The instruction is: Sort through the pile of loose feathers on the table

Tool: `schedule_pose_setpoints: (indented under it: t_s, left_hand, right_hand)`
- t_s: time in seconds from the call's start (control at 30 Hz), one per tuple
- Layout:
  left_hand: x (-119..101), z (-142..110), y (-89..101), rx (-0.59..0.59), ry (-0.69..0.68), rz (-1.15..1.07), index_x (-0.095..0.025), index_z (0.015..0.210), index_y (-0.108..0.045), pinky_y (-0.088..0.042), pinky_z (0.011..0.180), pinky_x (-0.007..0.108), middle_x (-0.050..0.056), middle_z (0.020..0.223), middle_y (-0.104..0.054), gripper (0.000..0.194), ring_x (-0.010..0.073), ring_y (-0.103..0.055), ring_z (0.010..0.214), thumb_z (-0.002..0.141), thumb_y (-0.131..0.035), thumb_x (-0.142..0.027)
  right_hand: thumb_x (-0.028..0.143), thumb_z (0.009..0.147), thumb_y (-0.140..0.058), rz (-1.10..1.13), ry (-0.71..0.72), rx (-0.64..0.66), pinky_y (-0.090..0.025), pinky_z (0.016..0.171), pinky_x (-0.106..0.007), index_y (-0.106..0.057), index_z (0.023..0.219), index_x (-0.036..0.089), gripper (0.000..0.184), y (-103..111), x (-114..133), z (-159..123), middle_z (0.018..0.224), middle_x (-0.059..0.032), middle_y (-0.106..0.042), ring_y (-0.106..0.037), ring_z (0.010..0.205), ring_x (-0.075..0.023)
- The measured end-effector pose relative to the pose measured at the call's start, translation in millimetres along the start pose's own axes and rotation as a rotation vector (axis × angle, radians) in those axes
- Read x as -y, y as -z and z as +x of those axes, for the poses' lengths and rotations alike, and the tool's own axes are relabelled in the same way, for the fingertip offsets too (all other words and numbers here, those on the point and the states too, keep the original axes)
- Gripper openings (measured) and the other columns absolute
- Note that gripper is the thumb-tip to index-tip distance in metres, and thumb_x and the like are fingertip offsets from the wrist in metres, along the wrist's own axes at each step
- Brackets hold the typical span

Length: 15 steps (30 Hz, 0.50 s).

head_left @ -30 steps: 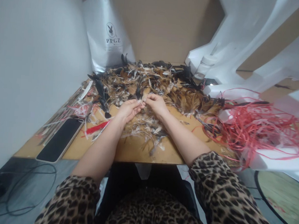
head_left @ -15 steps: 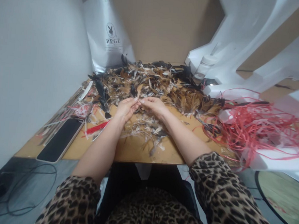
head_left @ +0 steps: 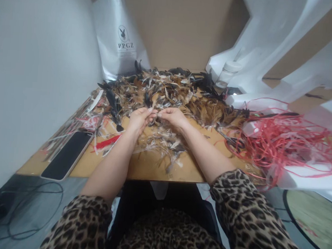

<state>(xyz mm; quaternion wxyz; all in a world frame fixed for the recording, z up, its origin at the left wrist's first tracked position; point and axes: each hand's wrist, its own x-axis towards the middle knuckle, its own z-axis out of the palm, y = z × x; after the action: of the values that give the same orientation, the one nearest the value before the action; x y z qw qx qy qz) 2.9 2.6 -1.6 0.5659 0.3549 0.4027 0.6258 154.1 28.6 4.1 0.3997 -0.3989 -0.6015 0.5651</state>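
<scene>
Between the thumb and fingers of my left hand a light brown feather is pinched, its vane pointing up toward the pile. My right hand is closed in a pinch just beside the left fingertips. What its fingertips grip is too small to make out. Right behind both hands spreads a heap of brown, black and white feathers. Loose fluff and small feather scraps lie on the wooden tabletop below my wrists.
At left lie a phone, a red strip and thin sticks. Scissors rest beside tangled red ribbon on the right. A white bag and a clear jar stand at the back.
My right fingertips have drawn slightly right, leaving a small gap from the left ones. The left hand has hardly moved and keeps the feather.
</scene>
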Motion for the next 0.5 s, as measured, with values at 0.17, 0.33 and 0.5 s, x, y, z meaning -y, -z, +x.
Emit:
schedule_pose_setpoints:
  t_s: [0.17, 0.33, 0.5]
  left_hand:
    - [0.4, -1.5, -0.4, 0.006, 0.000, 0.102, -0.008, 0.073, -0.061, -0.045, 0.050, 0.013, 0.008, 0.074, -0.068, 0.018, 0.0079, -0.062, 0.059, 0.064, -0.070, -0.022]
    - [1.9, -2.9, -1.7, 0.065, 0.053, 0.165, -0.008, 0.072, -0.060, -0.045, 0.050, 0.015, 0.009, 0.074, -0.068, 0.018, 0.0081, -0.062, 0.056, 0.064, -0.069, -0.022]
    - [3.1, -3.2, -0.8, 0.117, 0.111, 0.122, -0.008, 0.071, -0.060, -0.046, 0.053, 0.015, 0.008, 0.070, -0.068, 0.014, 0.0079, -0.062, 0.057, 0.065, -0.068, -0.018]
  right_hand:
    - [0.036, 0.061, -0.064, -0.154, 0.136, -0.087, -0.034, 0.054, -0.021, -0.065, 0.071, 0.012, 0.026, 3.5, 5.5, 0.9, 0.060, 0.0009, -0.059, -0.043, 0.051, -0.0065]
    - [0.032, 0.066, -0.060, -0.285, 0.285, -0.137, -0.038, 0.059, -0.022, -0.064, 0.070, 0.011, 0.021, 6.1, 7.2, 2.4, 0.065, -0.0015, -0.061, -0.048, 0.057, -0.0086]
    - [0.028, 0.067, -0.059, -0.290, 0.347, -0.113, -0.041, 0.065, -0.024, -0.062, 0.068, 0.012, 0.016, 5.6, 7.8, 2.2, 0.068, -0.0023, -0.062, -0.051, 0.061, -0.0102]
